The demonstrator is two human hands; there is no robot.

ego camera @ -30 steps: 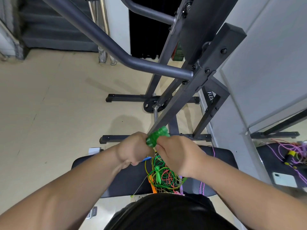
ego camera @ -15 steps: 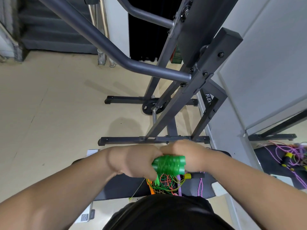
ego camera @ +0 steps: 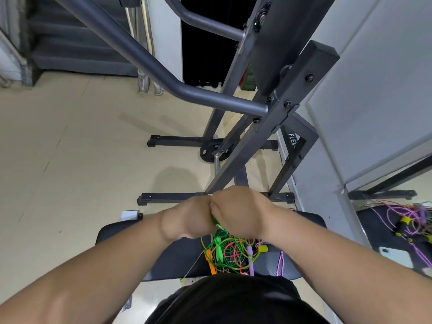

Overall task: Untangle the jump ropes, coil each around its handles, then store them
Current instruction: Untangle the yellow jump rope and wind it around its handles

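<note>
Head view: I see the left hand (ego camera: 187, 217) and right hand (ego camera: 238, 211) touching, both clenched on a mostly hidden green jump rope (ego camera: 214, 221). Just nearer, the tangled ropes (ego camera: 231, 253) lie on the black bench (ego camera: 163, 260).

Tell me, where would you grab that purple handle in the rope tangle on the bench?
Probably round its mid-shaft, from above and from the right. The purple handle lies flat on the bench, long axis running near to far, at the right edge of the tangle, so fewer cords seem to cross that side.
</note>
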